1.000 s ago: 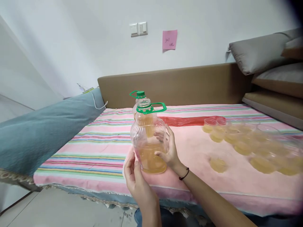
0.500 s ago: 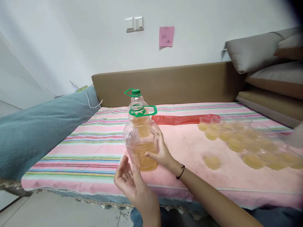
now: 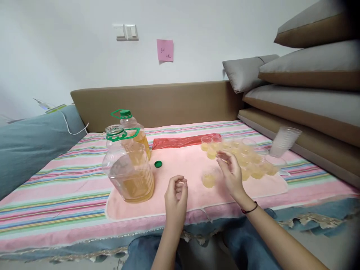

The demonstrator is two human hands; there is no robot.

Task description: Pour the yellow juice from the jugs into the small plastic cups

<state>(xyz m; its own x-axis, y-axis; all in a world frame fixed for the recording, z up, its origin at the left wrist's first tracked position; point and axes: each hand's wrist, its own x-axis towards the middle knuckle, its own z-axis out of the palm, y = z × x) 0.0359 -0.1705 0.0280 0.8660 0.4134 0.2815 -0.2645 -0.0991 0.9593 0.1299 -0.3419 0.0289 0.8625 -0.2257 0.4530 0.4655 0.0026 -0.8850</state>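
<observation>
Okay, nearest first: left hand, fingers loosely curled, thumb close to them, nothing held, sits over the front of the pink mat. Right hand, dark band on the wrist, is half open with bent fingers; no grip on anything visible. It's just beside the lone cup and in front of the grouped cups; can't tell if it touches any.

Lone cup, with pale yellow liquid low in it, stands between the hands, apart from the group. Risk: a sleeve-height sweep of the right wrist clips it, thin light plastic, so it tips and spills. Grouped cups stand rim to rim, so one knock likely spreads. The open bottle is upright left of the left hand, no cap on its neck; if bumped, it could slosh or topple, since the soft mat probably gives poor footing.

Materials: bottle is clear, ribbed, bulging at shoulder, green loop handle; amber liquid inside. Small round green cap lies on the plush-looking mat beside it. Striped woven cloth underneath. Ridged cloudy cup stack leans at right, could fall over. Farther: crinkly red plastic, capped second bottle, smooth brown backrest, plump grey-brown cushions.
</observation>
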